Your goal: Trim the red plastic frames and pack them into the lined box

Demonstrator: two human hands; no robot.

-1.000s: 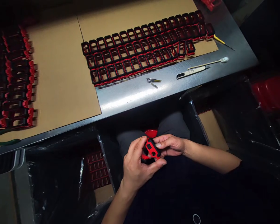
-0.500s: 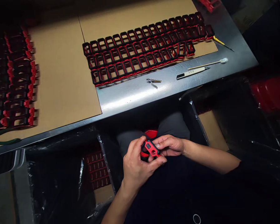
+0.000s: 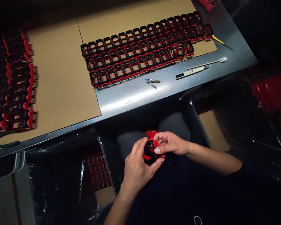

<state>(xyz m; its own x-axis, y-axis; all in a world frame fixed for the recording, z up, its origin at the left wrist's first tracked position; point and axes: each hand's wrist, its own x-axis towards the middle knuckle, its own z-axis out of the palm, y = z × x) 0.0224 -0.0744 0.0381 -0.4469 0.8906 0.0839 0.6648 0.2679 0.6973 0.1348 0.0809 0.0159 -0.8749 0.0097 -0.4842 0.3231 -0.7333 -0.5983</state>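
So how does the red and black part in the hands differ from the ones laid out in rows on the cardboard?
The held part sits low over the lap, gripped by both the left hand and the right hand; the rowed parts lie untouched on the cardboard sheet on the table. The held one is single and tilted; the rowed ones stand packed side by side in three lines. Both are red and black frames.

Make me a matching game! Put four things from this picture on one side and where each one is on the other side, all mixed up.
Things:
1. red-and-black part
2. knife
3. swab
4. clip

Places:
A. on the metal table, nearest the rows of frames' lower edge
B. between both hands, over the lap
C. just beyond the knife, white tip to the right
D. on the metal table, right of the clip

Pairs: 1-B, 2-D, 3-C, 4-A
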